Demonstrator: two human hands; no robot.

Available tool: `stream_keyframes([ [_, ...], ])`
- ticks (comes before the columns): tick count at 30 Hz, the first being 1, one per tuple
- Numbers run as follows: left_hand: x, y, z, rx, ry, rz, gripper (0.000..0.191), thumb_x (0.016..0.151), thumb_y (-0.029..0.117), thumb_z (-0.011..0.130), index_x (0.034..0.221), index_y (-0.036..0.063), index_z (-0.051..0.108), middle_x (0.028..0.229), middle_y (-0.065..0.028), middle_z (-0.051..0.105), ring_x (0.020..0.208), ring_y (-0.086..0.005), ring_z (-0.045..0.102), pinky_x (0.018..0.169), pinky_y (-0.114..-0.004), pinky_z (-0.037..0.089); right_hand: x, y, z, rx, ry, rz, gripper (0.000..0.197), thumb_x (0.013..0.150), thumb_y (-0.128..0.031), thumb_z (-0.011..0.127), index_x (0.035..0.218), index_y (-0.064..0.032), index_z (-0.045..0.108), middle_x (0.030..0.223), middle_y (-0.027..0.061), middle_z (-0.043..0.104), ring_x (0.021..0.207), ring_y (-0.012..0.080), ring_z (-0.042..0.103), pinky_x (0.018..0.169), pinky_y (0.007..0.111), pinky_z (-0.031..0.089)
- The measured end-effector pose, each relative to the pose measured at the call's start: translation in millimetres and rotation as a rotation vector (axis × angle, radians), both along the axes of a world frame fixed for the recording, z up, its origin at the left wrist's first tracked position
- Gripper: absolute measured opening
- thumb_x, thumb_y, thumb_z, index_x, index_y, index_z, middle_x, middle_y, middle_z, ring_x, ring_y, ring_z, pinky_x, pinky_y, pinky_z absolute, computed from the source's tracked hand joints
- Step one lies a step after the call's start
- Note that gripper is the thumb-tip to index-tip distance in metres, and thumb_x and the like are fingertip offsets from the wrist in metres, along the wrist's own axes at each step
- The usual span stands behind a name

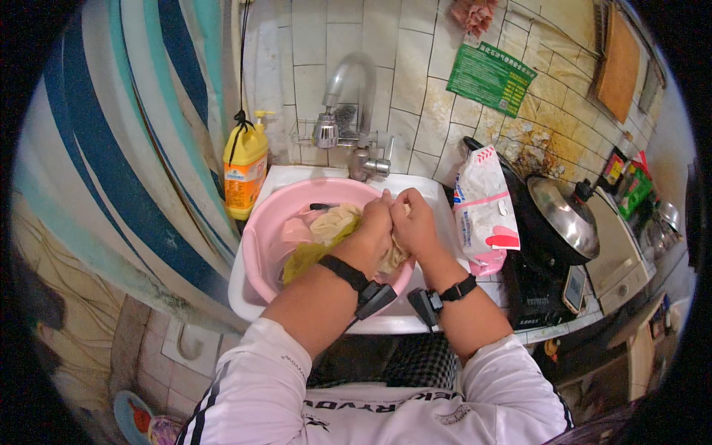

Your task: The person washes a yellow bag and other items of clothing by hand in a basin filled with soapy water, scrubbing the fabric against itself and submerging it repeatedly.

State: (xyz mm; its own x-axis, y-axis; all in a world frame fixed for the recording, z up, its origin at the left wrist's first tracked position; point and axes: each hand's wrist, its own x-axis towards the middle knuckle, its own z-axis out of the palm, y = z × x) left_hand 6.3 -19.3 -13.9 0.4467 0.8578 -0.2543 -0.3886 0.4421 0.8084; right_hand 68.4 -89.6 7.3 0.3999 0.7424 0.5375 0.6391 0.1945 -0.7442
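Both my hands are close together over the right side of a pink plastic basin [256,261], which rests in a white sink [239,289]. My left hand [378,222] and my right hand [413,219] are closed on a cream cloth [394,258], part of which hangs down between them into the basin. To their left in the basin lie another cream cloth [334,221], a yellow-green cloth [305,261] and a pink item [295,233]. Above the basin's back rim stands a chrome faucet [325,130]. The fingertips are partly hidden by the hands themselves.
A yellow pump bottle [245,172] stands left of the sink, beside a striped curtain [139,139]. On the right are a white and pink plastic bag [484,211], a lidded wok [564,217] on a black stove, and a phone [574,286]. A wire rack [303,133] is behind the faucet.
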Motion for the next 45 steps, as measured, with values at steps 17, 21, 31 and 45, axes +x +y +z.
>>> stream_keyframes([
  [17, 5, 9, -11, -0.036, -0.044, -0.098, 0.037, 0.102, 0.031, 0.042, 0.115, -0.002, 0.055, 0.1, -0.0114, 0.062, 0.085, -0.0242, 0.062, 0.076, -0.039, 0.052, 6, -2, 4, -0.079, -0.001, -0.029, 0.027, 0.092, -0.025, 0.056, 0.086, 0.0, 0.059, 0.083, 0.0293, 0.061, 0.08, 0.0465, 0.06, 0.07, 0.047, 0.047],
  [21, 9, -6, 3, -0.05, -0.155, -0.08, 0.044, 0.1, 0.037, 0.045, 0.101, -0.0044, 0.059, 0.091, -0.014, 0.062, 0.086, -0.0236, 0.06, 0.073, -0.038, 0.051, 25, 12, -7, -0.025, -0.013, -0.105, 0.028, 0.093, -0.026, 0.055, 0.083, 0.0004, 0.057, 0.08, 0.0301, 0.06, 0.079, 0.0477, 0.059, 0.069, 0.048, 0.046],
  [31, 1, -3, 1, 0.001, -0.071, -0.153, 0.041, 0.098, 0.032, 0.049, 0.107, -0.0061, 0.059, 0.097, -0.0143, 0.063, 0.087, -0.0236, 0.061, 0.075, -0.038, 0.051, 20, 8, -7, -0.061, -0.014, -0.108, 0.031, 0.093, -0.028, 0.055, 0.081, 0.0005, 0.056, 0.08, 0.029, 0.06, 0.077, 0.0476, 0.059, 0.068, 0.048, 0.046],
  [45, 13, -2, -3, 0.046, -0.011, -0.183, 0.033, 0.099, 0.029, 0.045, 0.109, -0.0007, 0.058, 0.097, -0.0115, 0.064, 0.084, -0.0241, 0.063, 0.069, -0.039, 0.053, 30, 9, -10, -0.054, 0.011, -0.127, 0.031, 0.093, -0.026, 0.056, 0.079, 0.0014, 0.055, 0.075, 0.0282, 0.057, 0.069, 0.0444, 0.056, 0.064, 0.044, 0.045],
])
